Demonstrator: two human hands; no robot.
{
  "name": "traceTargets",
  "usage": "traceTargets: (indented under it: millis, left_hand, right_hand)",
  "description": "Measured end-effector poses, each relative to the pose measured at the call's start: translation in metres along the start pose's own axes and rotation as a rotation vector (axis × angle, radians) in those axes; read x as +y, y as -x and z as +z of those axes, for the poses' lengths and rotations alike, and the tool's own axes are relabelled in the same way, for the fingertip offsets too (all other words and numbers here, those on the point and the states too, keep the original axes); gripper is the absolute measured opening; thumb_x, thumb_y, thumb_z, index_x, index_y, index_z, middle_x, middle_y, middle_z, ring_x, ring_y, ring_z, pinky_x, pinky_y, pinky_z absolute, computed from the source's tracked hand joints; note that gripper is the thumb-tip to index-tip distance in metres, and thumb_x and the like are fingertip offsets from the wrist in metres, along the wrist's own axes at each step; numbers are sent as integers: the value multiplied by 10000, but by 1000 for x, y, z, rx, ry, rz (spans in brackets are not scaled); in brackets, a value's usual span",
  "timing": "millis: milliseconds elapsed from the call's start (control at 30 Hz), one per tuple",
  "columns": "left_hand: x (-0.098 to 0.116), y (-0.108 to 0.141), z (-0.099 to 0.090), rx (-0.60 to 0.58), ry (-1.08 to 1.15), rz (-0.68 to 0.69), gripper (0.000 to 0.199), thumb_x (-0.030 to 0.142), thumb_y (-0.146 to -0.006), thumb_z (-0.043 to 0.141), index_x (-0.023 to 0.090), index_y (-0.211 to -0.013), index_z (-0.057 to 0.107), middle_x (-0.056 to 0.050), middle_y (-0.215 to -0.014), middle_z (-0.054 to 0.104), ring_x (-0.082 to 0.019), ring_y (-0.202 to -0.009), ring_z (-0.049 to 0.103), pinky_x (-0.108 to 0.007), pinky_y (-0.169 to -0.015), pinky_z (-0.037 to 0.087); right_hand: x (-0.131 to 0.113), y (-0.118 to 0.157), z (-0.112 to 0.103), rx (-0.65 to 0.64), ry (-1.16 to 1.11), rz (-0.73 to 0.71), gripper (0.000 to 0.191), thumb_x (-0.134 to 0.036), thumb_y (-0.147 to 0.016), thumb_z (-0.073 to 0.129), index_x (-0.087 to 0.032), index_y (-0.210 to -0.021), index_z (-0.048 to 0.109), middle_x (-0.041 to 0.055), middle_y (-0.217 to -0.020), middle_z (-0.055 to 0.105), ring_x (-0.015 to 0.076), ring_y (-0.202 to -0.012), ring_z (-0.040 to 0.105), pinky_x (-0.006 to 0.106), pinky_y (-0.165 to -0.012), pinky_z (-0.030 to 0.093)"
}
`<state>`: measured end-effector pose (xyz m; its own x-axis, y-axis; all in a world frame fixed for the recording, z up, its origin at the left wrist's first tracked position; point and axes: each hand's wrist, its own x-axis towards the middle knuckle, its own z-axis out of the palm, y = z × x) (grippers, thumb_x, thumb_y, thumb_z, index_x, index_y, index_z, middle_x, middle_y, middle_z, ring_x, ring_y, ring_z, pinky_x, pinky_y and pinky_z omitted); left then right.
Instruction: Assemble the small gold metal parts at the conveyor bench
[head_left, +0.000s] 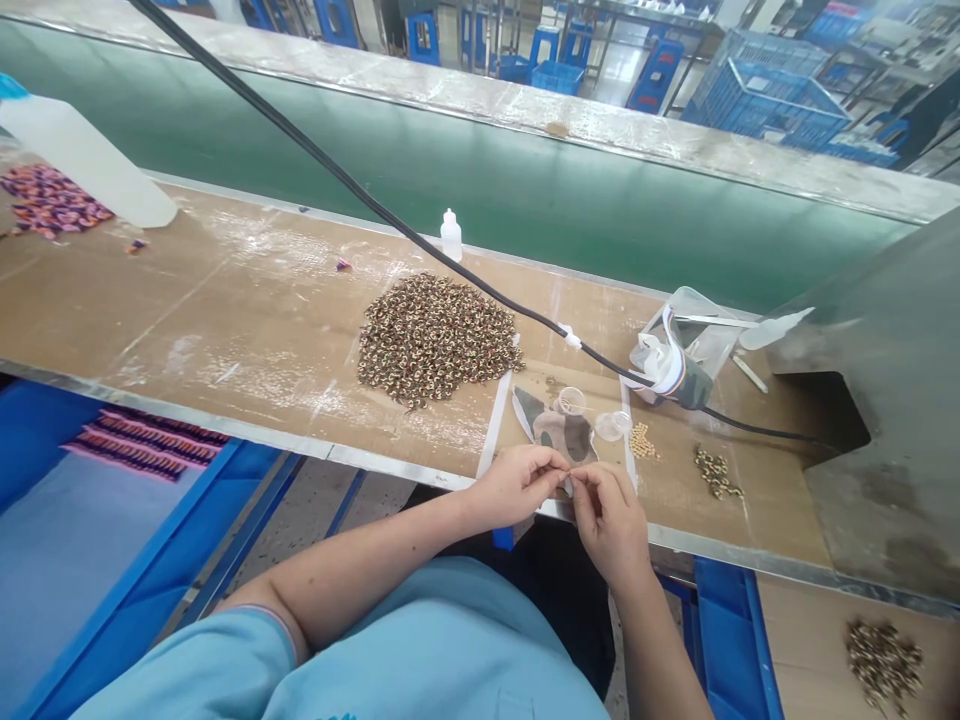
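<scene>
My left hand (523,484) and my right hand (611,515) meet at the table's front edge, fingertips pinched together. Between them is something tiny that I cannot make out, with a whitish bit showing below the fingers. Just beyond lies a camouflage-patterned cloth (577,437). A small clear cup (571,401) stands on it, and a clear round lid or dish (613,426) is beside it. Right of my hands are a little heap of pale beads (643,441) and a small group of brown-and-gold pieces (716,473). A large pile of similar pieces (439,340) lies to the left.
A black cable (345,185) crosses above the table. Behind the pile stands a small white bottle (451,235). A large white jug (90,150) leans at left by pink-purple pieces (56,200). A blue tray (120,560) sits below left; a metal housing (892,420) bounds the right.
</scene>
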<state>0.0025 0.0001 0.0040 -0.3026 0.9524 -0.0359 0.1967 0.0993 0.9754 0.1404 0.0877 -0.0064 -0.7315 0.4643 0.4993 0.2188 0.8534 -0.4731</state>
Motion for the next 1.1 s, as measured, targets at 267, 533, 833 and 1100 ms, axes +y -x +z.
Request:
traceTargets:
  millis: [267, 533, 833, 1100]
  left_hand:
    - [0, 0, -1, 15, -65, 25, 153, 169, -814, 475, 149, -786, 625, -13, -685, 629, -107, -629, 540, -200, -608, 445]
    - [1, 1, -1, 3, -85, 49, 181, 177, -825, 459, 150, -796, 636, -19, -693, 638, -113, -636, 545, -209, -630, 447]
    - [-4, 2, 2, 36, 21, 76, 190, 203, -822, 478, 129, -811, 652, -44, -742, 668, -125, -676, 597, -207, -653, 471]
    - [-4, 5, 4, 58, -152, 162, 203, 186, -848, 438, 154, -813, 636, -61, -799, 683, -151, -757, 614, -246, -736, 479]
  right_hand:
    - [-3, -2, -1, 42, 6, -40, 60, -201, -894, 485, -217, -898, 543, 23, -794, 610, 137, -758, 596, 251, -634, 494]
    - [1, 3, 1, 21, 26, -13, 82, -200, -906, 464, -218, -911, 544, 30, -811, 608, 141, -788, 591, 265, -670, 499]
    - [0, 3, 2, 49, 11, 0, 75, -227, -899, 485, -222, -892, 560, 25, -801, 614, 139, -762, 589, 255, -649, 490]
    - [0, 5, 3, 35, 7, 11, 71, -201, -897, 479, -208, -896, 550, 31, -811, 609, 140, -773, 586, 243, -618, 478]
